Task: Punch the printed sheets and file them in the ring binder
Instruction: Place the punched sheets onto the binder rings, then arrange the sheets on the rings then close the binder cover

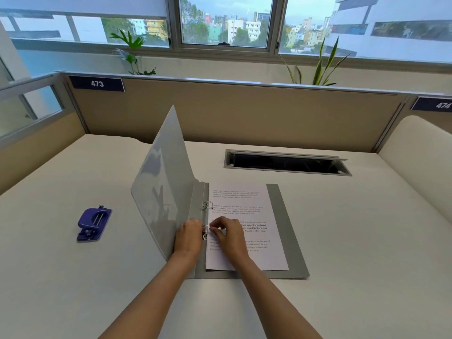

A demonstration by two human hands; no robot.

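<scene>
Two bare forearms are reaching in from the near edge of the worktop (354, 241), meeting at the open ring binder (286, 228) that is lying toward the middle of the surface. The left hand (189, 237) is curling its fingers around the near ring (205, 232) from the spine side, while the right hand (228, 234) is pinching the same ring from the page side, fingertips drawn together on the metal. Whether that ring is sprung apart or closed cannot be told, as the fingers are covering it.

The printed sheets (247, 199) are lying flat on the binder's right-hand cover, their left margin sitting at the rings, with the right wrist resting across the lower text. Just beyond the hands, the far ring (207, 205) is standing closed over the paper's edge. The binder's front cover (163, 187) is standing tilted up on the left.

Well apart, toward the worktop's left edge, a purple hole punch (94, 224) is sitting alone. Nearer the far edge, an open cable slot (286, 162) is showing dark. Behind it a tan partition (244, 111) is carrying labels 473 (97, 83) and 474 (440, 105), with plants (130, 52) rising before a window (226, 20).
</scene>
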